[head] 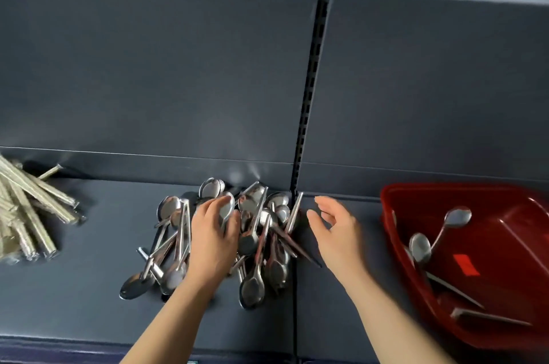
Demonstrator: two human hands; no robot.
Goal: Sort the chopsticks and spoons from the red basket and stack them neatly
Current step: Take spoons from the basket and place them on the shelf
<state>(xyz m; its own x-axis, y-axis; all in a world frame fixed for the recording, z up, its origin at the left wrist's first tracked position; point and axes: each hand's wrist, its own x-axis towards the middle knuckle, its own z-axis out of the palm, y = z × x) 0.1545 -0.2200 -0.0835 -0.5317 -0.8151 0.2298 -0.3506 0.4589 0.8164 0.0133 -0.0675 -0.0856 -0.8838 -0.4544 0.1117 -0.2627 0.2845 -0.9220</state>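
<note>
Few spoons [457,216] left in the red basket [511,230]; left grip [211,232] rests flat-fingered on the spoon pile [255,244], probably steadying it, right grip [335,232] hovers open, empty.

Left hand [212,238] lay flat on the spoon pile [255,244], fingers nearly straight. Right hand [335,232] hovered beside it, fingers relaxed, holding nothing. Red basket [520,244] held loose spoons [420,247]; chopsticks [26,215] lay far left.

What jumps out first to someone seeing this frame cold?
The jumbled pile of metal spoons at the centre of the shelf, left hand on it, right hand open just beside it. The red basket at right holds a few more utensils; a chopstick bundle lies far left.
</note>
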